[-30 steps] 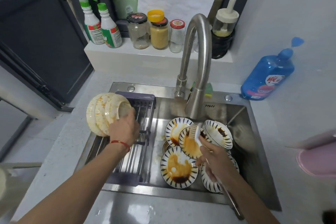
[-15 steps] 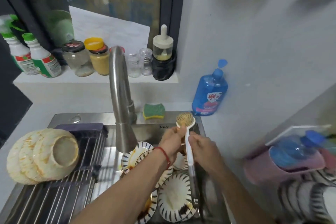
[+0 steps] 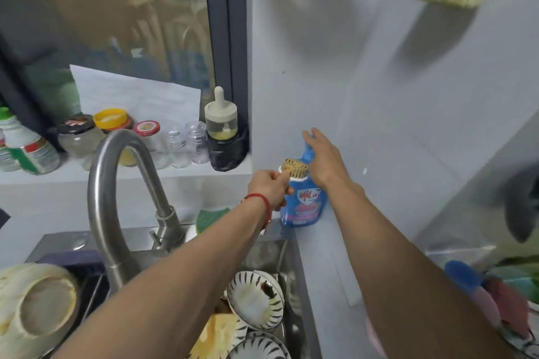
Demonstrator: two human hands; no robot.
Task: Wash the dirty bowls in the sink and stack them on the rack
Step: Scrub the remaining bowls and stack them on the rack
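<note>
The person is loading the brush (image 3: 295, 168) with soap before any scrubbing starts. The left hand (image 3: 271, 187) grips the brush just under its bristle head and holds it up against the blue detergent bottle (image 3: 304, 205), which stands on the desk at the far right corner of the sink (image 3: 264, 253). The right hand (image 3: 322, 159) lies over the bottle's top with fingers spread and fairly straight; the pump or cap itself is hidden beneath it (so I cannot tell whether it is pressing yet). My guess is that the next move calls for a push down on the top while the bristles sit under the spout, then a return to the sink.

The dirty bowls wait there: three striped bowls (image 3: 256, 299) show in the near part of the basin, with food smears, though arms cover part of the pile. At the near left, one stack of cream bowls (image 3: 35, 309) lies on the rack (image 3: 93, 277). One curved tap (image 3: 116, 192) rises between, and one green sponge (image 3: 210, 217) lies behind it.
</note>
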